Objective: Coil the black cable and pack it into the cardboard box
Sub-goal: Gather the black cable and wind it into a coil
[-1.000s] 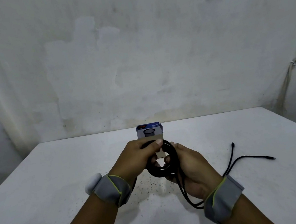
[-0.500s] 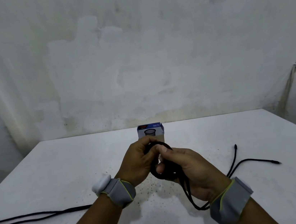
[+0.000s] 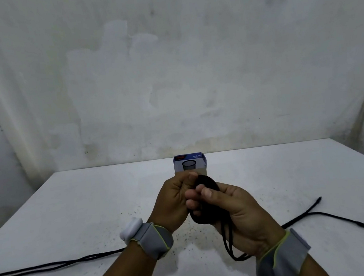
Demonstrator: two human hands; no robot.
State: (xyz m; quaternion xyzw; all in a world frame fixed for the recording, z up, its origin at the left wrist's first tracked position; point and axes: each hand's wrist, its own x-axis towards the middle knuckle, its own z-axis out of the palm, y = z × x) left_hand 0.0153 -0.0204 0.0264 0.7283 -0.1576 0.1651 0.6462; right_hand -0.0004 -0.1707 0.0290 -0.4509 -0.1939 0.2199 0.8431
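A black cable [image 3: 204, 201], wound into a small coil, is held above the middle of a white table [image 3: 75, 212]. The left hand [image 3: 175, 202] is closed around the coil's top left edge. The right hand [image 3: 234, 212] is closed on the coil from the four o'clock side. Loose strands hang below the right hand and trail across the table toward three o'clock and nine o'clock. At twelve o'clock, just behind the hands, stands a small cardboard box [image 3: 190, 163]. Both wrists wear grey bands [image 3: 154, 240].

Bare room: white table [image 3: 70, 210], stained wall [image 3: 167, 70]
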